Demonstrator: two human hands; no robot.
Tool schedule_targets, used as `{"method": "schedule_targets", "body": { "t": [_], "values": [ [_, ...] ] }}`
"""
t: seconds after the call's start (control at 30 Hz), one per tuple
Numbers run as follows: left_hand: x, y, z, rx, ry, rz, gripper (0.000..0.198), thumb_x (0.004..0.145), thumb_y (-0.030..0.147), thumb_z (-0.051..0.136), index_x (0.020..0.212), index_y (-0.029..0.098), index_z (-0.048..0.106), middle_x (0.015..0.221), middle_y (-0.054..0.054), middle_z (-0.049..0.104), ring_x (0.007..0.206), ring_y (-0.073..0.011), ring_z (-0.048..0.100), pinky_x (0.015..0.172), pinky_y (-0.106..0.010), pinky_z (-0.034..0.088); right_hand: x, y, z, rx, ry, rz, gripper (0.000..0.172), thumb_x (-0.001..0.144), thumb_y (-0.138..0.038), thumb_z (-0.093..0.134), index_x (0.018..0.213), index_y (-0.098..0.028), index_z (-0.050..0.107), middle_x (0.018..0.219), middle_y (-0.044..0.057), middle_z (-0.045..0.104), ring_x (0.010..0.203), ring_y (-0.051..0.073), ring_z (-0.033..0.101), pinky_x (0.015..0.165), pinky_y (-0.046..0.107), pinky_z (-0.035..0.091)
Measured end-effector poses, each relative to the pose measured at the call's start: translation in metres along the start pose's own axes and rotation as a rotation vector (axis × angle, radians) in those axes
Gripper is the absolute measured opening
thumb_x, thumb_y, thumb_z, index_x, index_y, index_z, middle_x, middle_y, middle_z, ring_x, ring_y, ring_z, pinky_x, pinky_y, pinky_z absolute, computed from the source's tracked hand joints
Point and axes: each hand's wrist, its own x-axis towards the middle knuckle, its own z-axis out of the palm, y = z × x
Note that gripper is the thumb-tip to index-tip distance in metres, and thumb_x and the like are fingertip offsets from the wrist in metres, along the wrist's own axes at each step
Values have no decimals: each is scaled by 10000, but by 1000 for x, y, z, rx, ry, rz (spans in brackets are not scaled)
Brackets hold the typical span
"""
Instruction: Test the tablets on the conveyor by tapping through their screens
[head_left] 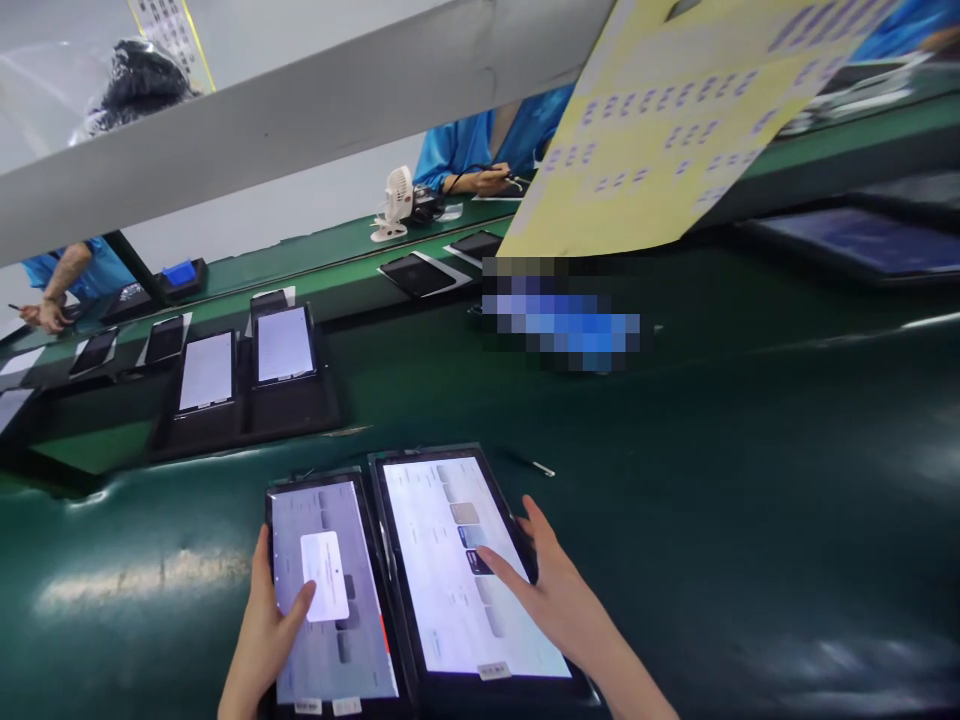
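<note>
Closely, left hand (259,628), right hand (566,605) flanking tablets (442,605) (thumbs (506,572) inward)

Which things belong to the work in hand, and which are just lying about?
In the work:
left tablet, left hand at it
right tablet, right hand at it

Apparently just around:
small white stick
white fan
hanging yellow sheet
</note>
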Motion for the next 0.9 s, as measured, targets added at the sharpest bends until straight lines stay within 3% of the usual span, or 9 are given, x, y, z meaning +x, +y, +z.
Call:
{"method": "schedule_targets", "body": {
  "t": [0.2, 0.43, 0.63, 0.8, 0.9],
  "values": [
    [3, 8, 3, 159, 10, -22, 924, 832, 511, 516, 1487, 190, -50, 1568, -164, 122, 1399, -325, 246, 1103, -502, 272, 2, 3, 2, 34, -10, 14, 1043, 732, -786, 458, 1494, -158, 123, 1344, 177, 426, 1198, 390, 435, 925, 519, 431],
    [13, -7, 2, 143, 4, -16, 943, 825, 585, 500, 1481, 236, -80, 1580, -127, 83, 1414, -321, 197, 1121, -500, 231, -6, 5, -8, 126, -58, -56, 937, 800, -637, 481, 1489, -123, 111, 1356, 193, 404, 1268, 305, 381, 1040, 475, 327],
    [8, -2, -1, 135, -5, -24, 919, 835, 609, 462, 1482, 234, -74, 1587, -106, 41, 1432, -299, 134, 1138, -486, 190, -29, 16, -21, 142, -174, -71, 962, 770, -554, 562, 1499, -155, 78, 1428, 162, 322, 1317, 281, 306, 1078, 476, 277],
    [-6, -2, -4, 196, -48, 0, 917, 854, 570, 457, 1478, 197, -102, 1583, -138, 49, 1432, -287, 141, 1144, -481, 175, -35, 22, -15, 76, -136, -106, 965, 763, -581, 558, 1497, -164, 91, 1479, 122, 244, 1345, 280, 247, 1116, 477, 211],
    [-15, -8, -2, 287, -41, 69, 987, 807, 551, 541, 1483, 161, -63, 1563, -183, 122, 1418, -324, 183, 1130, -521, 187, -33, 24, -11, 105, -75, -104, 939, 784, -626, 519, 1479, -127, 132, 1447, 145, 300, 1313, 294, 308, 1098, 477, 267]
  ]
}}
